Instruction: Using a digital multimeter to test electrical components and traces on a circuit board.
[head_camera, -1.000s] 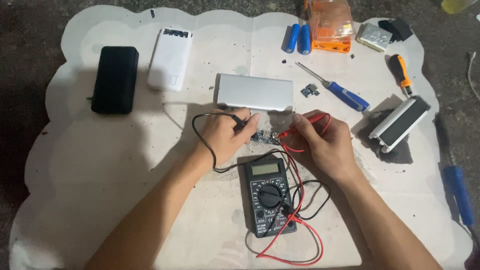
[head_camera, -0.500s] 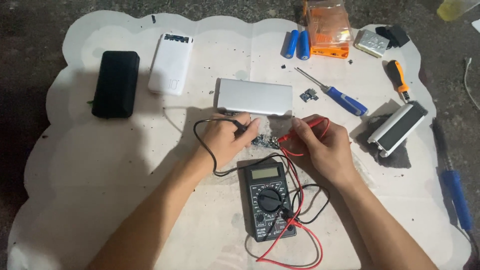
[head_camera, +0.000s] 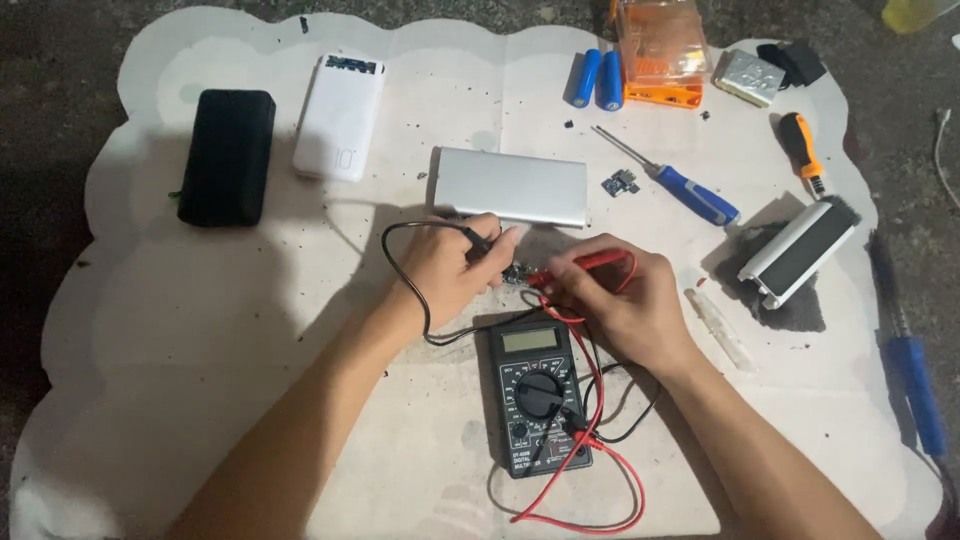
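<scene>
My left hand (head_camera: 455, 268) pinches a black test probe (head_camera: 478, 238) whose black lead loops back to the black multimeter (head_camera: 535, 392). My right hand (head_camera: 618, 300) grips a red test probe (head_camera: 580, 268) with a red lead running to the same meter. Both probe tips meet on a small circuit board (head_camera: 517, 275) lying between the hands, partly hidden by fingers. The meter lies flat just below the hands, dial facing up. A silver power bank (head_camera: 512, 186) rests directly above the hands.
On the white mat (head_camera: 180, 330) lie a black power bank (head_camera: 227, 156), a white power bank (head_camera: 339, 116), two blue cylindrical cells (head_camera: 597, 78), an orange case (head_camera: 660, 52), a blue-handled screwdriver (head_camera: 680, 185), an orange-handled tool (head_camera: 801, 150), and an opened grey casing (head_camera: 797, 252).
Both hands stay on the small board with only slight shifts of the probe tips. The view has drifted a little.
</scene>
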